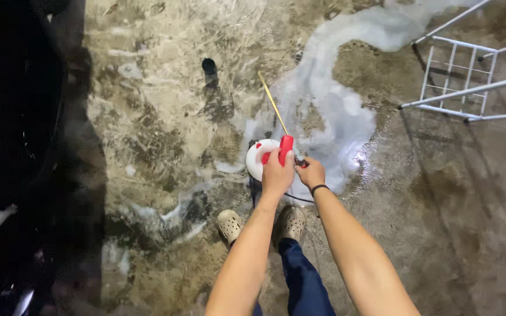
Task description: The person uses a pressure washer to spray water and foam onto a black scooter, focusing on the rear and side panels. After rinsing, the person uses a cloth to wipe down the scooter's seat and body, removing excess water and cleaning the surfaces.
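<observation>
Head cam, looking straight down at wet stained concrete floor [165,117]. Both bare arms reach fwd, hands meet near frame centre.

Left hand [277,174]: fingers curled tight around red plastic handle [286,150] of a sprayer, fist fully closed, thumb side up. Handle sticks up out of the fist, upright, slightly tilted. From it a thin yellow-brass spray wand [273,104] runs up and to the left, away from the body, tip over the floor near the foam.

Right hand [311,173]: just beside left hand, touching or nearly touching the sprayer on its right side; fingers bent down around smth small at the handle base, grip partly hidden, can't tell how firmly closed or what exactly it pinches. Black band [320,188] on right wrist.

White round sprayer tank top [257,159] w/ red cap bits sits directly under/behind left hand, on the floor just ahead of the feet. Thin dark hose [300,199] loops under right wrist.

White soapy foam patch [335,99] spreads on the floor ahead and right of hands, trailing up to top edge of frame.

Feet: two beige perforated clog shoes [229,225], dark blue trousers [303,278], standing just behind the tank.

Rest: small black short pipe stub [209,65] upright on the floor, well apart, upper centre. White metal wire rack [461,82] at upper right, leaning/tilted, legs on the wet floor. Left edge of frame is dark, a black vehicle body [13,146], details not readable.
</observation>
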